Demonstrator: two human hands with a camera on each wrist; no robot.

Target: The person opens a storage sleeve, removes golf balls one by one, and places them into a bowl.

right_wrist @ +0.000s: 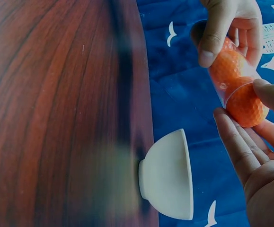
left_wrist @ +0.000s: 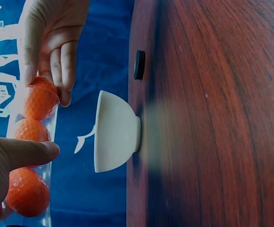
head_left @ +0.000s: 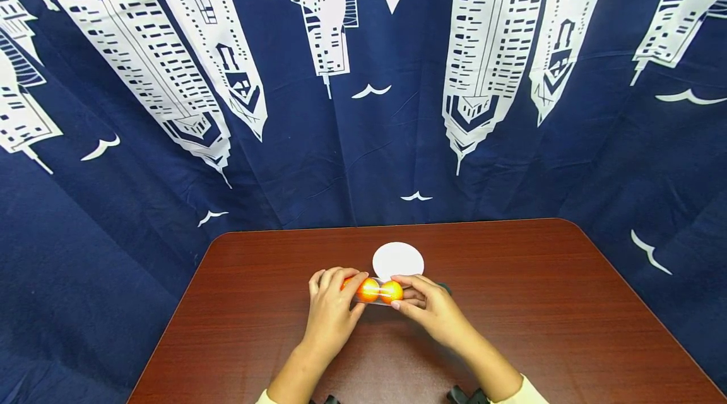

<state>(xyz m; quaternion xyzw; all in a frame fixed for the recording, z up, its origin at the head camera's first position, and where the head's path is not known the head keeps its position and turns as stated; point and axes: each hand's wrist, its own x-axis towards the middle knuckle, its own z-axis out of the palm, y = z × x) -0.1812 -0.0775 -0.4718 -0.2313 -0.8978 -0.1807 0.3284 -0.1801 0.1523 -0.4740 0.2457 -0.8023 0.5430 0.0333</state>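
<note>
My left hand [head_left: 334, 306] grips a clear plastic tube [left_wrist: 46, 172] holding several orange golf balls in a row, above the table. The tube lies roughly sideways between both hands. At its right end, my right hand [head_left: 428, 306] has thumb and fingers around the end golf ball [right_wrist: 246, 103], which partly sticks out past the tube's rim. Another golf ball [left_wrist: 29, 193] shows through the plastic near the left hand. Just beyond the hands stands a white bowl [head_left: 397, 259], upright on the table. The left fingers hide part of the tube.
A round black lid [left_wrist: 139, 65] lies on the brown wooden table [head_left: 272, 328], to the right of the bowl and mostly behind the right hand in the head view. A dark blue curtain [head_left: 386, 151] with white buildings hangs behind the table's far edge.
</note>
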